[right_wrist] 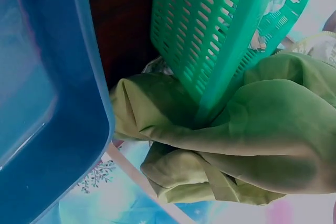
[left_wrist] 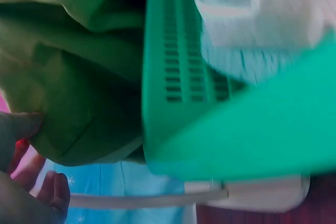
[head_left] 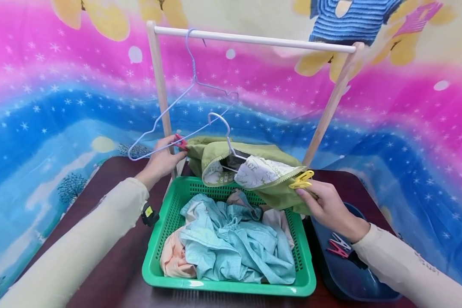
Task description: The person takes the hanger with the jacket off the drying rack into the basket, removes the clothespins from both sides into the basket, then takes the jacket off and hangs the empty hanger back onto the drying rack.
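A green zip jacket [head_left: 254,149] with a printed white lining hangs between both hands, above the front basket's back rim. A white hanger [head_left: 231,141] sits inside it, hook sticking up from the neck. The left hand [head_left: 163,160] pinches the jacket's left shoulder beside a red clothespin [head_left: 181,142]; in the left wrist view its thumb [left_wrist: 23,125] lies against the green cloth. My right hand [head_left: 331,209] grips the other shoulder, thumb just under a yellow clothespin [head_left: 302,179] clipped there. The right wrist view shows the jacket's folds [right_wrist: 252,129], with that hand out of sight.
A lilac hanger [head_left: 194,81] hangs from the rack's white bar [head_left: 254,37], its lower wire passing before the left hand. The green basket [head_left: 231,287] holds blue and peach clothes [head_left: 235,244]. At right, a dark blue tray [head_left: 365,286] contains clothespins [head_left: 338,248].
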The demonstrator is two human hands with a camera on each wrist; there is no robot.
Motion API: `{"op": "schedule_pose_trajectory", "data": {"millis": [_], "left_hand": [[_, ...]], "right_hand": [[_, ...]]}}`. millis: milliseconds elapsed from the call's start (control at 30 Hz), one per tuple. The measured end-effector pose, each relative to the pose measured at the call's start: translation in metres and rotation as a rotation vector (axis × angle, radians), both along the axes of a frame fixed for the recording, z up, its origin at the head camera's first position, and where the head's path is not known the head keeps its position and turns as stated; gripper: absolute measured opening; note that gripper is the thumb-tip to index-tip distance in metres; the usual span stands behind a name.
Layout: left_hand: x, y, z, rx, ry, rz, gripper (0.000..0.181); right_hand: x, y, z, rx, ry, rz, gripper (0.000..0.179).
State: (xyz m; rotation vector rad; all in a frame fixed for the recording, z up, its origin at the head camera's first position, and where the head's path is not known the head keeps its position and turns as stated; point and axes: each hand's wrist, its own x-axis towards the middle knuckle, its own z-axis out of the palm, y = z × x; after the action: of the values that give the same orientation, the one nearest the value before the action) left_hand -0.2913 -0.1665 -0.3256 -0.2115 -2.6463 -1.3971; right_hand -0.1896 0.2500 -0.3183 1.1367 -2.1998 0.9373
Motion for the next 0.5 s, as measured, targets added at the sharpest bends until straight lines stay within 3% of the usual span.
{"op": "schedule_pose_trajectory", "data": {"millis": [100, 200, 333, 433, 500], "left_hand": [[0.0, -0.002, -0.003, -0.078, 0.021, -0.016, 0.017], [0.002, -0.004, -0.007, -0.131, -0.01, -0.015, 0.019], [0.006, -0.009, -0.011, -0.143, -0.032, -0.03, 0.023], [0.011, -0.014, -0.013, -0.169, 0.018, -0.034, 0.023], [0.014, -0.017, -0.014, -0.207, 0.087, -0.022, 0.021]], "right_hand": [[-0.002, 0.002, 0.0, 0.019, 0.001, 0.006, 0.019], [-0.004, 0.005, 0.001, 0.049, -0.001, -0.008, 0.023], [-0.007, 0.007, 0.002, 0.08, 0.014, -0.026, 0.026], [-0.01, 0.009, 0.004, 0.082, 0.019, -0.03, 0.027], [-0.013, 0.011, 0.005, 0.079, 0.014, -0.037, 0.029]]}}
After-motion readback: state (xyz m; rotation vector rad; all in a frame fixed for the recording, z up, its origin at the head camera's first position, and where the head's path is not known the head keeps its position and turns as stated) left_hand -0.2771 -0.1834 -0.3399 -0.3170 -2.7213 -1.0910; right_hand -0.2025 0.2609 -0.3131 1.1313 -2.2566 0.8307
